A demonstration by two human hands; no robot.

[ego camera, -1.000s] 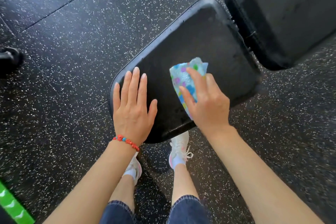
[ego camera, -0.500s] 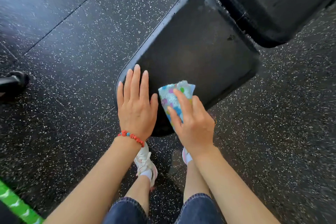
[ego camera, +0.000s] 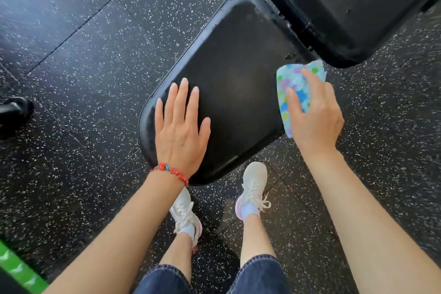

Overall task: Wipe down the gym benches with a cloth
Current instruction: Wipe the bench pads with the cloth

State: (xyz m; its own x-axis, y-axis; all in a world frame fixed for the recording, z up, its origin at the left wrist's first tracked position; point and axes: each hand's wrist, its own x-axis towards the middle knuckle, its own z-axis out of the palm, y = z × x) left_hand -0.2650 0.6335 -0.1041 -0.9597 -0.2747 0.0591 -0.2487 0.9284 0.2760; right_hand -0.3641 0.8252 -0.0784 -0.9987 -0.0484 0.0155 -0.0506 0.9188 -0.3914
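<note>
Speckled black rubber floor (ego camera: 78,59) fills the view, its tile seams running diagonally. At the far left edge a dark piece of equipment (ego camera: 14,110) stands on it, and a green strip (ego camera: 19,267) cuts across the lower left corner.

Moving right, the left hand (ego camera: 181,131) lies flat and open on the black seat pad (ego camera: 238,71), palm down, fingers straight and slightly spread, holding nothing. It rests on the pad's near left part. A red bead bracelet (ego camera: 170,172) with one blue bead circles that wrist.

Below the pad's near edge stand two white sneakers, the left sneaker (ego camera: 185,212) and the right sneaker (ego camera: 254,186), on the floor, with dark jeans hems (ego camera: 260,274) at the bottom of the view.

Further right, the cloth (ego camera: 296,79), light blue with coloured spots, sits at the right edge of the pad, close to the gap before the black back pad (ego camera: 353,5) at the upper right. The right hand (ego camera: 315,119) presses on it with fingers extended and lightly curved over it, the thumb along the cloth's left side; the lower part of the cloth hangs past the pad's edge under the palm.
</note>
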